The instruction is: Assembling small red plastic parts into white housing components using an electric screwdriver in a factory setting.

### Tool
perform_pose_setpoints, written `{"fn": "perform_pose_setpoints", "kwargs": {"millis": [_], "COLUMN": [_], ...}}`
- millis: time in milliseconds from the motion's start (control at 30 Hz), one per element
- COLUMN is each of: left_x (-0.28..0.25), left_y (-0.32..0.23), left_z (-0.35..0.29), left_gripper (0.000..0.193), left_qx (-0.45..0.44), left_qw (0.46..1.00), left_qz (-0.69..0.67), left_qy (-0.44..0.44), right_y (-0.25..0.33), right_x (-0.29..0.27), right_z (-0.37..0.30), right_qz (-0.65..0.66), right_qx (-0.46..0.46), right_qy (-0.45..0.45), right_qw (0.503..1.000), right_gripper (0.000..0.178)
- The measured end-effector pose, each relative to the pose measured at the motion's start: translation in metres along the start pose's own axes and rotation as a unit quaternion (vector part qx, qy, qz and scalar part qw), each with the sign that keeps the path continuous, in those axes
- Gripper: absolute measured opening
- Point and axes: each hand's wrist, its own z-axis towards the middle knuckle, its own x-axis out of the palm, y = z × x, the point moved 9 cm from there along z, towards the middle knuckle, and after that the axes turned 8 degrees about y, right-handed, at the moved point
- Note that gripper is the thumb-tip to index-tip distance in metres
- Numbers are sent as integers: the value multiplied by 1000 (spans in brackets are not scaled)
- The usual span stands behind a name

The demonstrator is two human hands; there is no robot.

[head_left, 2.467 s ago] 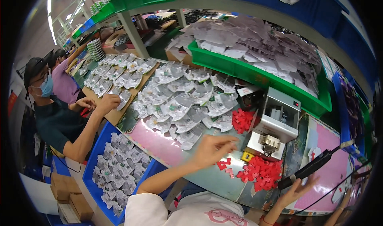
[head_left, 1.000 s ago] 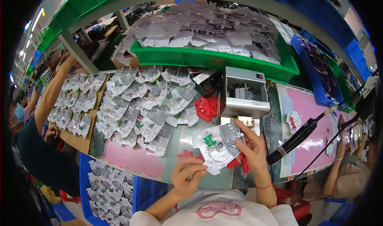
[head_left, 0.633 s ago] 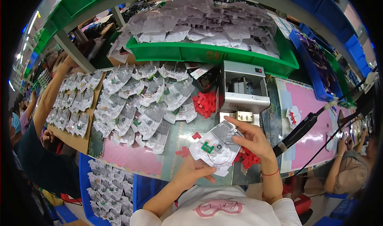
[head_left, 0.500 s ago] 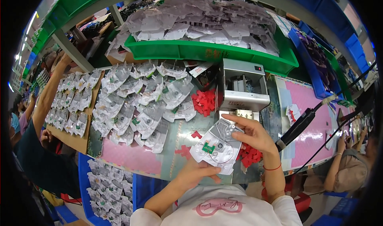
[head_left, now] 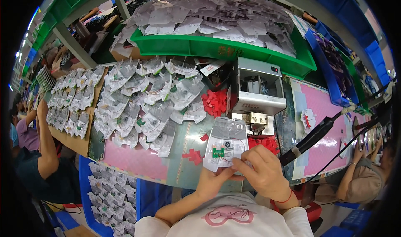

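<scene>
A clear plastic housing [head_left: 235, 144] stands tilted up in front of me, with a small green circuit board [head_left: 218, 152] and a thin reddish wire on it. My left hand [head_left: 214, 182] grips its lower edge from below, thumb at the front. At the housing's lower right corner, my right hand [head_left: 264, 172] has thumb and index finger pinched together near the wire. What lies between those fingertips is too small to make out. Just behind the housing sits a silver machine [head_left: 257, 88] with a brass-coloured block [head_left: 258, 118] at its front.
Many similar housings [head_left: 156, 93] are piled on the bench to the left. Red plastic pieces [head_left: 215, 103] lie beside the machine, more [head_left: 193, 156] near my left hand. A green bin [head_left: 184, 45] of clear parts stands behind; a black-handled tool [head_left: 311, 137] hangs at right. Co-workers sit both sides.
The housing has turned more upright and shifted slightly up. My right hand has moved from its upper right edge down to the lower corner, its fingers closing into a pinch.
</scene>
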Motion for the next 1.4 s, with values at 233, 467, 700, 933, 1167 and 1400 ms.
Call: {"fn": "perform_pose_setpoints", "kwargs": {"millis": [233, 467, 700, 933, 1167, 1400], "left_x": [1, -14, -8, -7, -25, -67], "left_y": [-8, 22, 22, 11, 11, -10], "left_z": [-6, -14, -17, -12, -11, -12], "left_gripper": [24, 17, 19, 27, 33, 30], "left_qx": [69, 29, -12, 31, -9, 92], "left_qw": [997, 992, 979, 993, 983, 967], "left_qz": [28, -103, -174, -32, -94, -148], "left_qy": [-30, -70, -107, -107, -158, -185], "right_y": [8, 13, 31, 30, 22, -64], "right_x": [-1, -3, 11, 16, 5, -26], "right_z": [-9, -23, -35, -38, -42, -83], "right_qz": [19, 40, -48, -25, -2, 45], "right_qx": [-56, -128, -185, -172, -141, 162], "right_qy": [-52, -99, -64, -65, -81, -211], "right_qw": [997, 986, 980, 983, 987, 963], "right_gripper": [30, 23, 15, 15, 12, 27]}}
